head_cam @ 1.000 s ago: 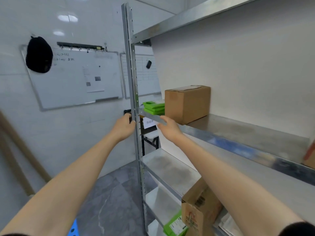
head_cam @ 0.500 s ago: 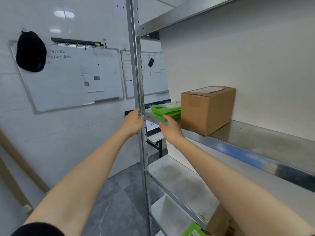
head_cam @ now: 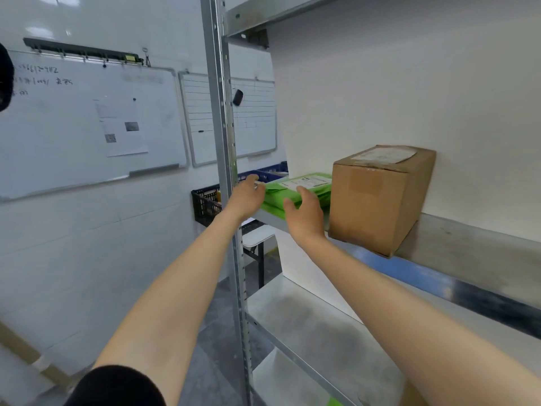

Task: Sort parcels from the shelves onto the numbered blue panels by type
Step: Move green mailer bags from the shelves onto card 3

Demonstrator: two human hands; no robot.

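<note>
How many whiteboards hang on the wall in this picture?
2. A large whiteboard on the left, and a smaller ruled whiteboard to its right, partly behind the shelf post. More may be hidden.

left hand (head_cam: 247, 194): arm outstretched, fingers relaxed | right hand (head_cam: 304, 213): arm outstretched, fingers spread

storeroom: metal shelving (head_cam: 456, 238), whiteboards (head_cam: 87, 124)
</note>
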